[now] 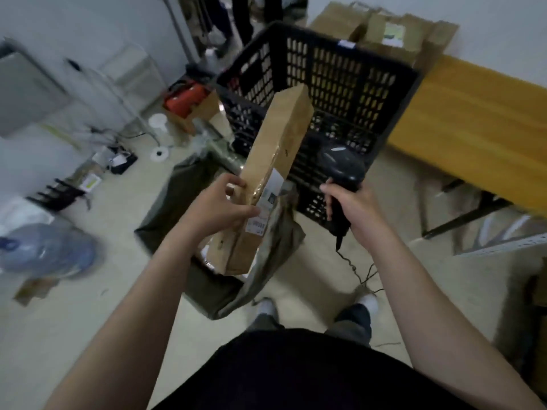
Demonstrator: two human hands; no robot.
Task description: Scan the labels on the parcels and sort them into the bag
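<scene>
My left hand (220, 204) grips a long brown cardboard parcel (276, 149) near its lower half, holding it tilted with its far end up over the black crate. A white label (266, 207) with barcodes sits on the parcel's side beside my thumb. In my right hand (353, 207) is a black barcode scanner (340, 168), held by its handle, its head close to the right of the parcel; its cable hangs to the floor. An olive-green bag (266, 267) stands open on the floor below the parcel.
A large black perforated plastic crate (340, 72) stands behind the bag. A yellow wooden table (473, 122) is at the right, cardboard boxes (384, 28) behind the crate. A water jug (47, 250) and clutter lie on the floor at left. My feet are below.
</scene>
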